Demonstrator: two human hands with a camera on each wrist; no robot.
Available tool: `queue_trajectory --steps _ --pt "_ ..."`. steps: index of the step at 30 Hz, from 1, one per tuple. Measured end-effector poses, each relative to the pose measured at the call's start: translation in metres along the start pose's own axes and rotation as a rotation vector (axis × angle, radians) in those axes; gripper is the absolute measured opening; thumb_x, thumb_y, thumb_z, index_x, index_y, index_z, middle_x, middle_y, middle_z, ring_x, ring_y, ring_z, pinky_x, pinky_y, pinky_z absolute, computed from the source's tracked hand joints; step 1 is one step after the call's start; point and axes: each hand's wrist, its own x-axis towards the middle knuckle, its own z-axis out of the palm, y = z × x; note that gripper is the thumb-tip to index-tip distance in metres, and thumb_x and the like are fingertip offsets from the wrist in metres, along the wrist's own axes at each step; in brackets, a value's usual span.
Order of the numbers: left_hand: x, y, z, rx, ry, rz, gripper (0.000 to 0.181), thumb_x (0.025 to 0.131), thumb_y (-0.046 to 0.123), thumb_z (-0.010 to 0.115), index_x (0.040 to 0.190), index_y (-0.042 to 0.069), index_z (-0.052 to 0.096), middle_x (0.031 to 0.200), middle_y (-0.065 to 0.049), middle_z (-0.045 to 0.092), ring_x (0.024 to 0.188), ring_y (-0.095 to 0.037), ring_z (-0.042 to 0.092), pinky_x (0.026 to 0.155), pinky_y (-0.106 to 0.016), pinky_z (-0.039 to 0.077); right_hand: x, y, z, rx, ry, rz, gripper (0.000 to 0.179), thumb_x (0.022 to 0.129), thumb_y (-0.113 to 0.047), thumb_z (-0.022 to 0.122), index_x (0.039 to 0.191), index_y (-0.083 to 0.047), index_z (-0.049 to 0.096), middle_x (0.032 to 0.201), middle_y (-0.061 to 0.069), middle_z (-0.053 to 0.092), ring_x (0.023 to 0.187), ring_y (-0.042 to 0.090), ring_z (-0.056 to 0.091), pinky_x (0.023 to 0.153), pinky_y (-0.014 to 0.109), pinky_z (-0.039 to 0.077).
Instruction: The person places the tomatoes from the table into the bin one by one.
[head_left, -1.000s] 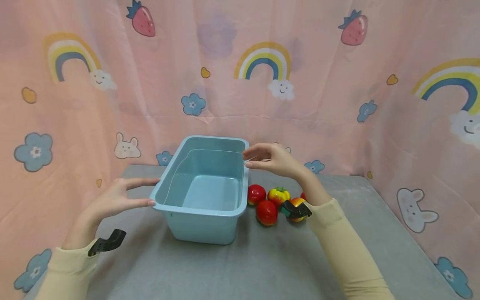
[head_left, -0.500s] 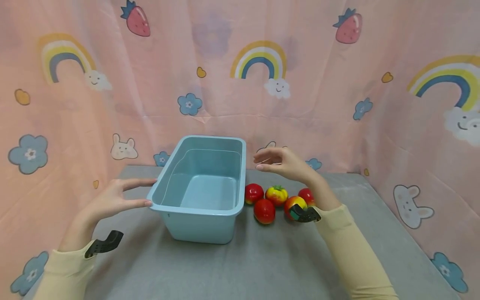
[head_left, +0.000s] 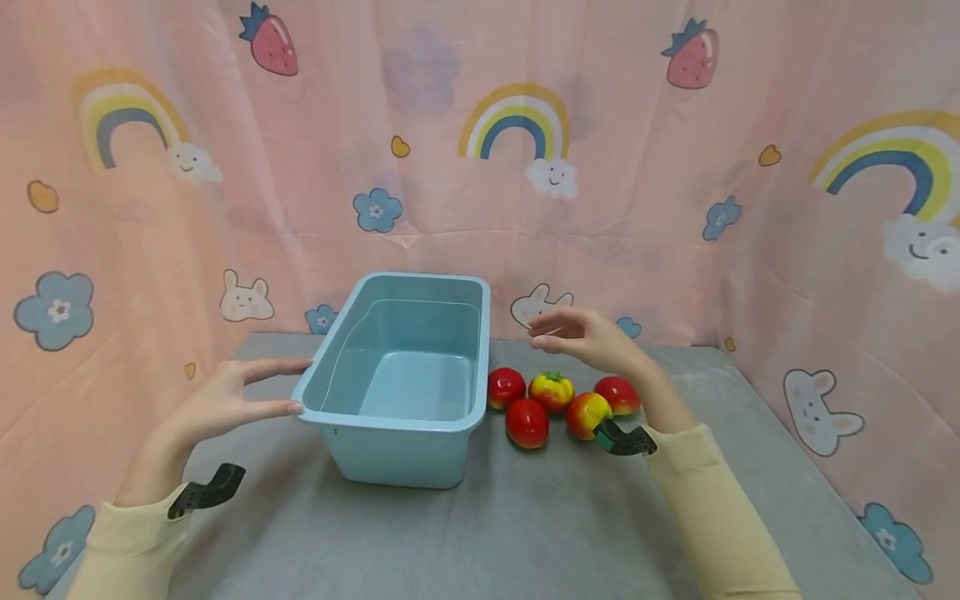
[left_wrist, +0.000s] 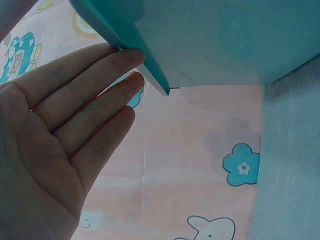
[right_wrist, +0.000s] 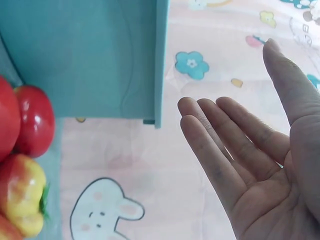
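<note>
A light blue plastic tub (head_left: 401, 450) stands on the grey table, its inside showing bare. My left hand (head_left: 213, 408) is at the tub's left rim, fingers and thumb stretched out; in the left wrist view its fingertips (left_wrist: 131, 57) touch the rim's edge. My right hand (head_left: 585, 337) hovers over the table to the right of the tub, fingers loosely bent and holding nothing. Below it sit red fruits (head_left: 527, 423), a yellow-red one with a green top (head_left: 552, 391) and a red-yellow round fruit (head_left: 588, 415), partly behind the wrist band.
The grey table (head_left: 540, 533) reaches back to a pink curtain (head_left: 622, 250) printed with rainbows and flowers, which also hangs on both sides. The fruits lie close along the tub's right side. A black band (head_left: 624, 438) sits at the right wrist.
My right hand has come away from the tub's right rim and moved right and slightly down, uncovering more fruit. The left hand stays at the left rim; the tub looks unmoved.
</note>
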Motion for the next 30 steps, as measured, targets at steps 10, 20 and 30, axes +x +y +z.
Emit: queue_trajectory --steps 10,20,30 --pt "-0.002 0.000 0.000 -0.010 0.001 -0.001 0.053 0.081 0.042 0.073 0.130 0.028 0.058 0.129 0.005 0.061 0.117 0.009 0.046 0.091 -0.049 0.043 -0.012 0.026 -0.006 0.011 0.019 0.042 0.038 0.090 -0.030 0.066 0.123 -0.010 0.062 0.117 0.012 0.066 0.098 0.020 0.068 0.087 0.037 0.053" --pt "-0.001 -0.002 0.001 0.028 0.002 0.009 0.050 0.081 0.042 0.073 0.129 0.033 0.058 0.127 0.010 0.062 0.115 0.013 0.045 0.089 -0.034 0.044 -0.025 0.051 -0.011 0.008 0.039 0.128 0.041 0.091 -0.035 0.063 0.123 -0.009 0.060 0.115 0.013 0.067 0.098 0.021 0.068 0.086 0.040 0.053" --pt "-0.001 -0.001 0.001 0.011 0.004 0.013 0.051 0.081 0.041 0.073 0.129 0.033 0.058 0.127 0.011 0.061 0.115 0.015 0.044 0.089 -0.033 0.044 -0.034 0.072 -0.016 0.022 0.061 0.172 0.045 0.091 -0.036 0.064 0.125 -0.008 0.057 0.118 0.015 0.065 0.101 0.026 0.066 0.086 0.038 0.053"
